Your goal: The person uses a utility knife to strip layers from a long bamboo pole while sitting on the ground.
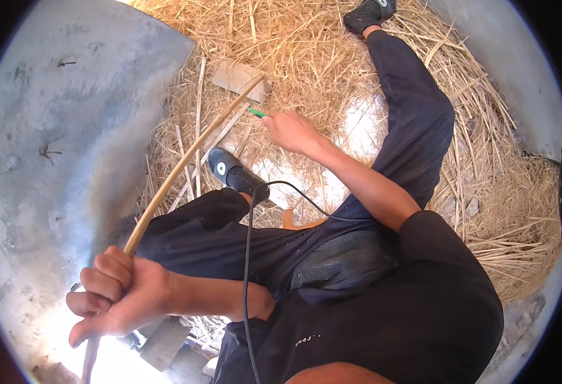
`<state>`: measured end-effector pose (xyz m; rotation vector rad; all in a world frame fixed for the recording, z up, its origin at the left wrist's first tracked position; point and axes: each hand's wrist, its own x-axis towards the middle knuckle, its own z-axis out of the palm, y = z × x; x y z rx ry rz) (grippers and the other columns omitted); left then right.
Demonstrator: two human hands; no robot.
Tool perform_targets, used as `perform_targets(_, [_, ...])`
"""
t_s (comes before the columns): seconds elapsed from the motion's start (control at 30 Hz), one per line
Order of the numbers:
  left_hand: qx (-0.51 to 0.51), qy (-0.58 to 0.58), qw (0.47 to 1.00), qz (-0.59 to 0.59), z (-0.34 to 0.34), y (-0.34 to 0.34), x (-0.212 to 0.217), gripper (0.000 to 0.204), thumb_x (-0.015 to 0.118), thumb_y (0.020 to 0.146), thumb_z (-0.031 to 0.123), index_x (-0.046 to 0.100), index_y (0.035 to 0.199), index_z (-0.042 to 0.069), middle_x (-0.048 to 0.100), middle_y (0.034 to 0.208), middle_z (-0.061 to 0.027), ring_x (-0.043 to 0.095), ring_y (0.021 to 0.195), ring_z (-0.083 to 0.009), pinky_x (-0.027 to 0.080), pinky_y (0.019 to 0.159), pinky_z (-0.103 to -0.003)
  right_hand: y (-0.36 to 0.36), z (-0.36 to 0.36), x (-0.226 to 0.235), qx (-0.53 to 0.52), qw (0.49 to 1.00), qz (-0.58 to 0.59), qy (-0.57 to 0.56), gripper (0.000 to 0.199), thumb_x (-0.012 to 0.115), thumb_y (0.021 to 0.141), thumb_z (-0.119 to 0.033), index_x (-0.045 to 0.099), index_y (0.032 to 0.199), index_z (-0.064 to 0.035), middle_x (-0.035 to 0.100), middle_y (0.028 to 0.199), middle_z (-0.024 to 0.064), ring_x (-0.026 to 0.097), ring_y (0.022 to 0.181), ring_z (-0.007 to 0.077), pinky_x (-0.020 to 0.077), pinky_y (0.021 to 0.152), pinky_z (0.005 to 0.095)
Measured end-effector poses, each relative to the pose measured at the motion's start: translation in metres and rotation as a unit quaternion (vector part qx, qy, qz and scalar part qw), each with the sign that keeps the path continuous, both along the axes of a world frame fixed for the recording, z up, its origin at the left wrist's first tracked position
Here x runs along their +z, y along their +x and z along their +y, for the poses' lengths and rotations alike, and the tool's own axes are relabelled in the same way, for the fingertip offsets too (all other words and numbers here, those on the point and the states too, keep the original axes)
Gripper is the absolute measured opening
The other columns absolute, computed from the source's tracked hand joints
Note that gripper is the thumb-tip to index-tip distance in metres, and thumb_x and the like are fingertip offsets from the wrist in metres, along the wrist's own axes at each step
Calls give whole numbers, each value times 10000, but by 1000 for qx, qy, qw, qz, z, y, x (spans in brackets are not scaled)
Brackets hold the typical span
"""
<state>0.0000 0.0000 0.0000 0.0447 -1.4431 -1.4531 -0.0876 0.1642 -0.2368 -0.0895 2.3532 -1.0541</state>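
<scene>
Tan wood makes up the long stick [180, 168] that we hold aslant, its lower end at our left hand [127, 291] and its far tip above a flat board [233, 78] in the straw [300, 38]. Our left hand grips it, fingers curled round the wood and thumb reaching down past them; a short piece of stick shows below. Our right hand [292, 131] is closed on a green tool [256, 112], whose end points toward the stick near its tip; we cannot tell whether the two touch, nor what kind of tool it is. Pale strips [199, 128] lie in the straw to the left. Below them is our left shoe [237, 176], dark with a white round mark; our right shoe [369, 16] rests far ahead, that leg bent outward in dark trousers [415, 109]. A black cable [249, 256] loops up in front of our lap, over the black shirt [389, 307]. Grey, stained sheeting [57, 128] rises along our left side.
</scene>
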Motion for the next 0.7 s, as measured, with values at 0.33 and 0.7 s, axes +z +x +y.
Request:
perform_targets(0.33, [161, 13, 986, -27, 5, 5, 14, 528, 332, 1007, 440, 130, 588, 191, 109, 503, 45, 56, 477, -85, 81, 444, -255, 6, 43, 33, -7, 997, 72, 36, 392, 349, 995, -306, 556, 1042, 23, 626, 775, 243, 623, 744, 397, 458, 683, 504])
perform_targets(0.7, [75, 11, 997, -20, 24, -4, 21, 502, 356, 1014, 333, 142, 583, 191, 121, 503, 40, 57, 480, -85, 73, 452, -263, 33, -24, -2, -15, 970, 185, -159, 305, 341, 1015, -279, 495, 933, -28, 406, 440, 44, 424, 337, 184, 336, 347, 374])
